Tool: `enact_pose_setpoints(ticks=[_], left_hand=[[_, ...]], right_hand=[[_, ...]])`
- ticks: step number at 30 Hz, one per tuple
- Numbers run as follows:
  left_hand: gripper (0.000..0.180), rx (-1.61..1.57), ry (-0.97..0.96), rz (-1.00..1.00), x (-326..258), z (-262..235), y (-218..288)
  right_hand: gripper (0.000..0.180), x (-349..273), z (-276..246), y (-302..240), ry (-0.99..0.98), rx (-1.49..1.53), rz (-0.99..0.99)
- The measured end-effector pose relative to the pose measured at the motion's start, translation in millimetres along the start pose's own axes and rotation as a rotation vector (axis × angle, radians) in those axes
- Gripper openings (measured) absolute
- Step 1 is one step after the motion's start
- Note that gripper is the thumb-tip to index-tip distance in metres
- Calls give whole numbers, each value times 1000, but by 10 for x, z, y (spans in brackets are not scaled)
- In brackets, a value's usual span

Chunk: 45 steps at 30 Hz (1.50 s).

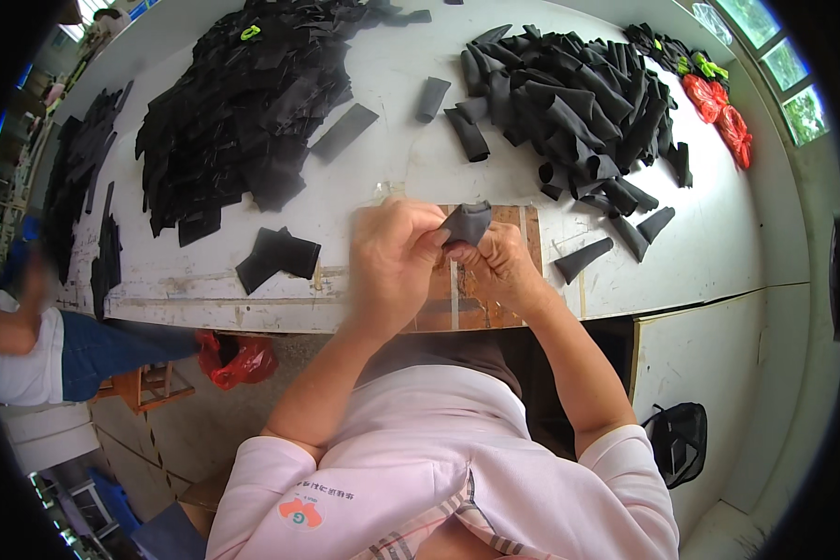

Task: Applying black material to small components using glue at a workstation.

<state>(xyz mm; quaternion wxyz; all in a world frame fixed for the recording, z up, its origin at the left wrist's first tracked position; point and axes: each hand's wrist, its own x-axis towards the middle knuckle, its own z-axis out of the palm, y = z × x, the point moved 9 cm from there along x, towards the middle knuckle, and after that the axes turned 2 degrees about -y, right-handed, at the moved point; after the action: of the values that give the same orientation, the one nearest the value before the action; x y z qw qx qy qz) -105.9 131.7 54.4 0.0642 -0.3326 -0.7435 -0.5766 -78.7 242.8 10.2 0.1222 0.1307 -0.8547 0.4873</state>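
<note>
Between my hands, over the front part of the table, is a small black fabric tube (468, 222). My left hand (394, 250) pinches its left side between thumb and fingers. On the other side my right hand (504, 265) grips its lower right part, fingers curled. Under my hands lies a brown board (525, 303) with worn, taped patches. To the left rests a small stack of flat black fabric pieces (278, 259). Close to my right hand lies a loose black fabric tube (584, 260).
A large heap of flat black fabric pieces (243, 112) covers the far left of the white table (392, 140). Rolled black tubes (579, 103) pile up at far right, near red plastic bags (719, 117). Another person (37, 345) sits at left, near a red bag (238, 362).
</note>
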Motion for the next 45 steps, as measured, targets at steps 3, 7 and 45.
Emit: enact_pose_setpoints(ticks=[3, 7, 45], left_hand=[[9, -72, 23, 0, -3, -10, -67], [5, -488, 140, -143, -67, -87, -236], [11, -1186, 141, -263, -13, 8, -316]], right_hand=[[9, 6, -5, -65, 39, -83, -28], [11, 125, -129, -396, -58, -278, -61], [29, 103, -57, -315, -74, -384, -88]])
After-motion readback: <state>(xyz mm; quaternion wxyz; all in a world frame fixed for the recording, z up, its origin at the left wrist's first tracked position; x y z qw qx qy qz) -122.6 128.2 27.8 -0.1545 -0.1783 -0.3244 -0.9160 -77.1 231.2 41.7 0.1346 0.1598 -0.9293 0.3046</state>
